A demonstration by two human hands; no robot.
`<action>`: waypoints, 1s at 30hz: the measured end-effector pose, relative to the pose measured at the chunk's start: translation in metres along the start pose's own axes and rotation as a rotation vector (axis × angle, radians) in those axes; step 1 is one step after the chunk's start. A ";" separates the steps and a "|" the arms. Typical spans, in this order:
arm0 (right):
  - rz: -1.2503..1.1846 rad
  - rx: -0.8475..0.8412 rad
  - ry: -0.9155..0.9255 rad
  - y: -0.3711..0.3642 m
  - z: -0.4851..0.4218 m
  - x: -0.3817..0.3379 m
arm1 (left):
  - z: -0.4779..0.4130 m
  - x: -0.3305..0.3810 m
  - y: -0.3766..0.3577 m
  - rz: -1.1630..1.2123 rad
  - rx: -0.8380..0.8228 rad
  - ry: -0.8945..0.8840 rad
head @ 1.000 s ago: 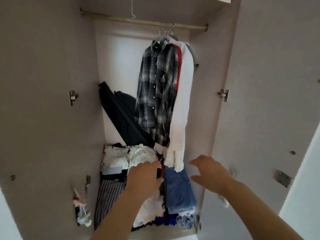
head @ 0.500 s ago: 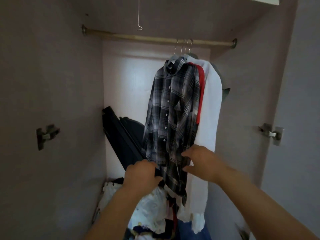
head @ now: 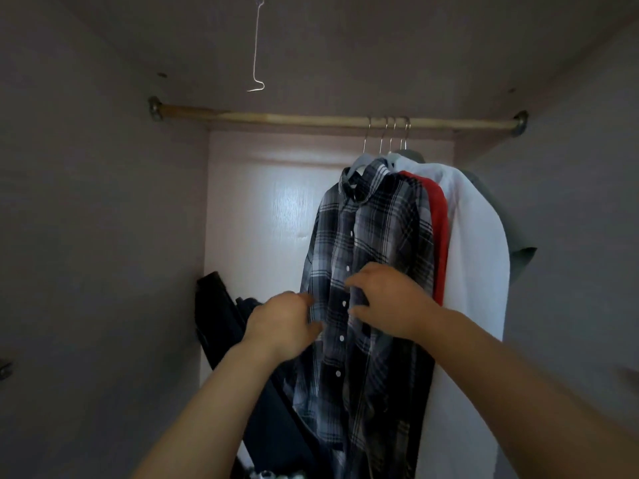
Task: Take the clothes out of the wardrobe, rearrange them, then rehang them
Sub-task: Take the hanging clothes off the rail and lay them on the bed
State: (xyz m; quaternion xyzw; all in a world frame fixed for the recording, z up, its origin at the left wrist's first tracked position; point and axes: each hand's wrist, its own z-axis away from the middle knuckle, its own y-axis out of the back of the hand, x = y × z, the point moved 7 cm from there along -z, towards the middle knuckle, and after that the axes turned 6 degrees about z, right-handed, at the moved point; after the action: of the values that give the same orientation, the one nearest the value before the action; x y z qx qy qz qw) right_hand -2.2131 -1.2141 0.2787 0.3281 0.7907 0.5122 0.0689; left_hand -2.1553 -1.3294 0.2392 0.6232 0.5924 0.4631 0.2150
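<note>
rod [head: 311, 119]: a wood bar, fixed side to side near the top of the wardrobe [head: 103, 236].
wire hooks [head: 387, 133]: 4 are hung on the rod, twd its R end, packed close together.
plaid shirt [head: 377, 236]: hung from the rod on the hook furthest L. It is buttoned up, w/ dark & grey checks, and is seen in front of the other clothes.
red top [head: 439, 219]: hung under the rod, just R of the plaid shirt. Only a thin strip is seen.
white shirt [head: 477, 254]: hung under the rod, R of the red top & touching it.
grey top [head: 518, 250]: hung nearest the rod's R end, mostly hidden behind the white shirt.
L hand [head: 283, 326]: held well below the rod, at the plaid shirt's L edge. Fingers are curled w/ the thumb close by. If cloth is nipped can't be told.
R hand [head: 387, 302]: held well below the rod, on the plaid shirt's front by the button row. Fingers are bent & spread, and the thumb is kept apart from them.
bent wire [head: 256, 57]: hung from the top board, above the rod's L half.
black thing [head: 221, 323]: leaned on a slant far below the rod's L half. What it is can't be told.
</note>
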 end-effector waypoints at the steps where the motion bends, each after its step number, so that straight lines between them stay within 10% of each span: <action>1: 0.021 0.017 -0.010 0.002 -0.011 0.007 | -0.014 0.000 0.001 0.021 0.004 -0.001; 14: 0.372 0.543 -0.102 0.076 -0.146 0.061 | -0.187 0.007 0.037 0.240 0.279 -0.231; 30: 0.681 0.574 -0.314 0.066 -0.180 0.141 | -0.285 0.012 0.050 0.202 0.596 -0.413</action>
State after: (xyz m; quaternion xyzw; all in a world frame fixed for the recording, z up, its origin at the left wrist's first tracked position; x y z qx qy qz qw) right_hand -2.3726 -1.2516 0.4509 0.6482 0.7276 0.2107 -0.0777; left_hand -2.3673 -1.4087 0.4205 0.7941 0.5806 0.1538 0.0924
